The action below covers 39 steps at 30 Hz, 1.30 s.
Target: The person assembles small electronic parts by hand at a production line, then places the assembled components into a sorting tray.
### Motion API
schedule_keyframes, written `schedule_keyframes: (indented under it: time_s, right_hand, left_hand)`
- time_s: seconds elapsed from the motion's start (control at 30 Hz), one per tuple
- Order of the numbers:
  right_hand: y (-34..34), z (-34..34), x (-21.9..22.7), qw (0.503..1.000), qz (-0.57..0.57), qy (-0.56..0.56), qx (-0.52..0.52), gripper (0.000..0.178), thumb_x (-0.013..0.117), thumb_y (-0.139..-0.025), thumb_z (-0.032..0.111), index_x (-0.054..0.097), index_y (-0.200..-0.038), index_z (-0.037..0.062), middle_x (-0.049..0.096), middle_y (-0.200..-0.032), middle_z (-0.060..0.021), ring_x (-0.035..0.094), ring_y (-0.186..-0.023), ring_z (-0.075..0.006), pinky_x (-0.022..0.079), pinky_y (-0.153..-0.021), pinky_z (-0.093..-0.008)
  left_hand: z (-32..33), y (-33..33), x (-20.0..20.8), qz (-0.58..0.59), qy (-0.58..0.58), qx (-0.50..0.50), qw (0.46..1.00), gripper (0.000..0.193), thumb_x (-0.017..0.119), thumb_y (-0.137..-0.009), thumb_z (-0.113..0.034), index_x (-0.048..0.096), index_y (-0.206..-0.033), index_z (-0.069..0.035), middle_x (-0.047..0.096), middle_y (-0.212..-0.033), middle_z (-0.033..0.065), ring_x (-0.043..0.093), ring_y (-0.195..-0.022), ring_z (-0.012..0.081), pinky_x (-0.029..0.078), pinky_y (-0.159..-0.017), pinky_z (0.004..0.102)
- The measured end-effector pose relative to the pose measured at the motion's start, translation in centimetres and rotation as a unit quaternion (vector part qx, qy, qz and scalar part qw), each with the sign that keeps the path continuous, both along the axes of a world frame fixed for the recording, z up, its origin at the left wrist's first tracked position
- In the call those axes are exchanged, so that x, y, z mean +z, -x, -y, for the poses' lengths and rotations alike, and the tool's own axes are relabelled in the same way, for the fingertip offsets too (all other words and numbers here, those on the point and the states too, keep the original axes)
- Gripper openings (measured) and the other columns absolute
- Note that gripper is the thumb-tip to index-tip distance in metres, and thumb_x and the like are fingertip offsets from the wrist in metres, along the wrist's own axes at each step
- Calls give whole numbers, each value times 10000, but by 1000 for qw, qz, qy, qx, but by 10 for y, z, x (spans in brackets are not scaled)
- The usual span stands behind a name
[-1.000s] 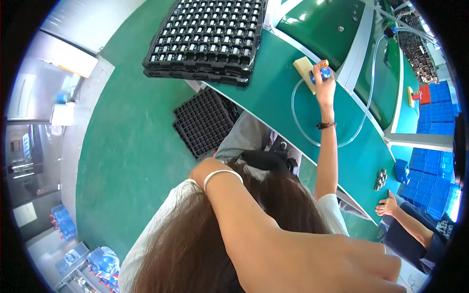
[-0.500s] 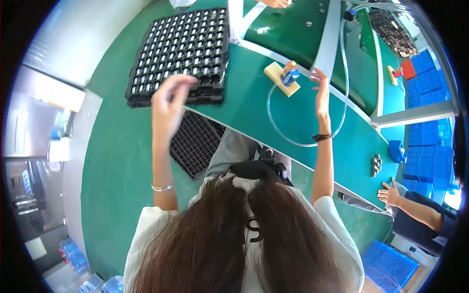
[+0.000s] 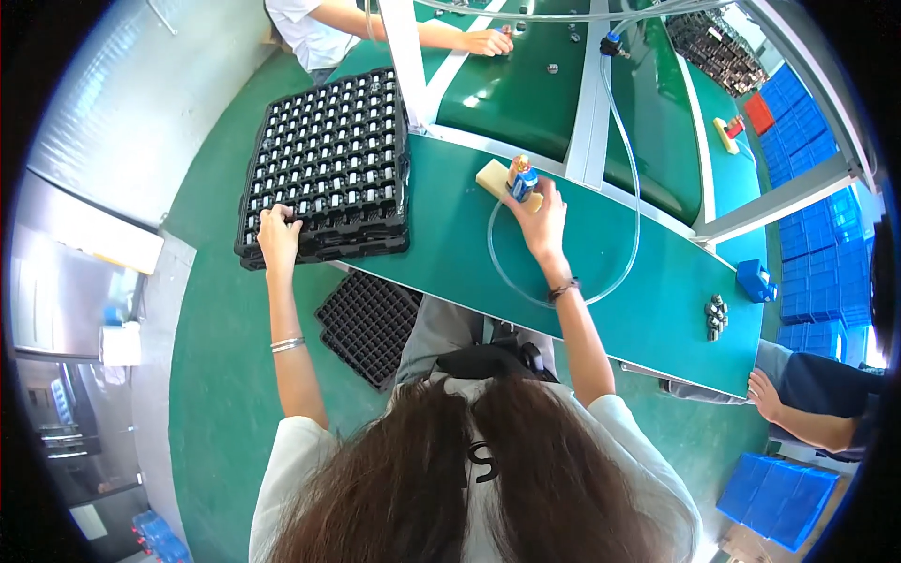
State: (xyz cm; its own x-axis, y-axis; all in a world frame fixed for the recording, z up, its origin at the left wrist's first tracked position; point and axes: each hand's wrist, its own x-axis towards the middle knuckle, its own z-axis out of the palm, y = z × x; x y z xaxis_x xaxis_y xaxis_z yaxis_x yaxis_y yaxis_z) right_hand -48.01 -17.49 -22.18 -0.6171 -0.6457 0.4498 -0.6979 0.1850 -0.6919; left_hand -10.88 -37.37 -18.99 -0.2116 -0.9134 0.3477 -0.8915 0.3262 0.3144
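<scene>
Lowered, left hand (image 3: 278, 236) grips black tray stack (image 3: 328, 169); right hand (image 3: 542, 220) holds blue tool (image 3: 522, 180).

Left hand (image 3: 278, 236) on black tray stack (image 3: 328, 164); right hand (image 3: 542, 220) at blue tool (image 3: 522, 180) on green bench (image 3: 657, 291).

A small blue plastic box (image 3: 755, 280) stands near dark metal parts (image 3: 716, 315). Blue plastic crates (image 3: 775, 484) sit on the floor.

Blue rectangular crates (image 3: 777, 485) stand at lower right, more blue crates (image 3: 805, 272) stacked at right.
</scene>
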Motion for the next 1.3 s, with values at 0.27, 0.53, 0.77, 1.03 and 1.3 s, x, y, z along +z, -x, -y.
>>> schedule_keyframes:
  time_s: [0.27, 0.53, 0.77, 1.03, 1.3]
  right_hand:
    - [4, 15, -9, 996, -78, -27, -43, 288, 681, -739, 274, 566, -872, 46, 593, -866, -97, 527, -888, -262, 348, -817, -399]
    - [-1, 3, 1, 986, -135, -81, -58, 263, 669, -728, 258, 573, -861, 52, 572, -837, -88, 530, -842, -255, 352, -785, -389]
    - [1, 2, -4, 990, -120, -58, -55, 256, 674, -725, 241, 567, -855, 47, 564, -818, -85, 525, -836, -258, 352, -790, -384]
    - [-1, -2, 4, 999, 14, 30, -23, 634, 794, -606, 267, 479, -1115, 59, 518, -957, -113, 477, -935, -273, 380, -804, -399]
    - [8, 20, 15, 995, 46, 62, 56, 618, 800, -600, 200, 471, -1100, 46, 533, -968, -136, 497, -912, -305, 412, -816, -384]
  left_hand:
    - [5, -6, -7, -78, 0, 34, 996, 279, 721, -615, -165, 586, -818, -29, 589, -789, 99, 576, -734, 235, 458, -701, 356]
    - [7, -21, -8, -146, -14, 7, 989, 259, 727, -659, -93, 617, -879, -14, 653, -782, 80, 621, -685, 172, 493, -680, 293]
    - [6, -22, 3, -148, -33, 14, 988, 214, 691, -681, -108, 644, -865, -9, 670, -801, 108, 644, -719, 178, 501, -710, 291]
    - [-3, -16, 27, -244, -58, 4, 968, 207, 649, -768, -115, 654, -939, 2, 672, -849, 80, 628, -766, 134, 479, -728, 250]
    - [-48, 15, 31, -633, -297, -116, 706, 241, 603, -847, -110, 598, -1073, -27, 628, -926, 27, 558, -760, 46, 437, -638, 172]
